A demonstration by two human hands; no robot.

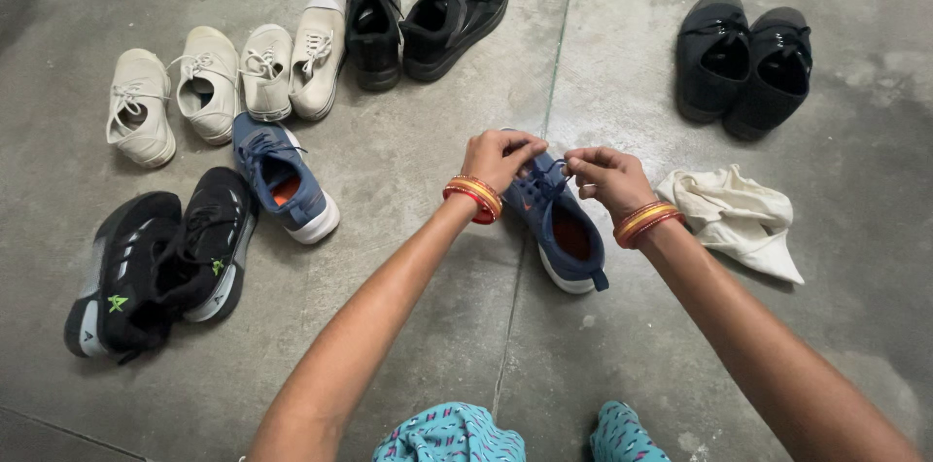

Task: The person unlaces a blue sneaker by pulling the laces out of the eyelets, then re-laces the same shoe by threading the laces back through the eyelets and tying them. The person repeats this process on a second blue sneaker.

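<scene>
Left hand (pixel 498 157): pinches a lace of the blue shoe (pixel 559 229).
Right hand (pixel 604 175): pinches the other lace.
Progress: knot not finished; its pair (pixel 284 177) lies apart, seems untied.

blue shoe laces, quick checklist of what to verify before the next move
1. Blue shoe flat on the concrete floor, sole down: ok.
2. Left hand pinching a lace at the shoe's front: ok.
3. Right hand pinching a lace: ok.
4. Laces threaded evenly: cannot tell, hands cover them.
5. Matching blue shoe lying apart to the left: ok.
6. White cloth not touching the shoe: ok.
</scene>
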